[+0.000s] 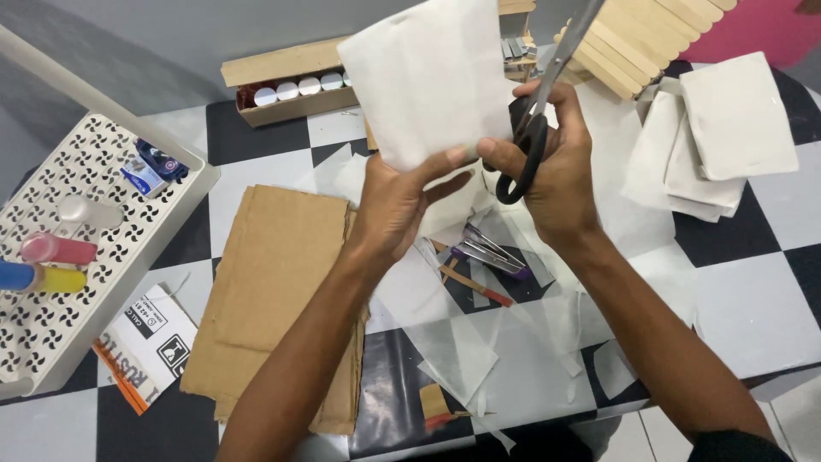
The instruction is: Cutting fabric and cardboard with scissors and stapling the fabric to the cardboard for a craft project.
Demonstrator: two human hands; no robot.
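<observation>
- White paper sheet [432, 77] was held up high at twelve o'clock of the view, above the checkered floor [753, 308], its lower edge caught by the left hand [395, 204].
- Left hand's thumb [445, 161] lay across the front of the sheet's bottom edge and the fingers were behind it, so it was a pinch on the paper; how the hidden fingers lay could not be told.
- Right hand [556, 167] was just at three o'clock of the left one, thumb and fingers threaded through the black loops of the scissors [534, 111] and curled round them.
- Scissors' grey blades pointed up toward one o'clock, right beside the sheet's right edge; whether they were biting into the paper could not be told.
- Below the hands, at six o'clock, a purple stapler [492, 252] and a pencil [475, 285] lay among thin paper scraps [462, 351].
- Brown cardboard pieces [278, 291] sat flat at eight o'clock of the hands.
- White perforated tray [94, 154] at nine o'clock carried coloured glue bottles [51, 261].
- A stack of folded white sheets [727, 137] rested at three o'clock, a long cardboard box [286, 81] at eleven.
</observation>
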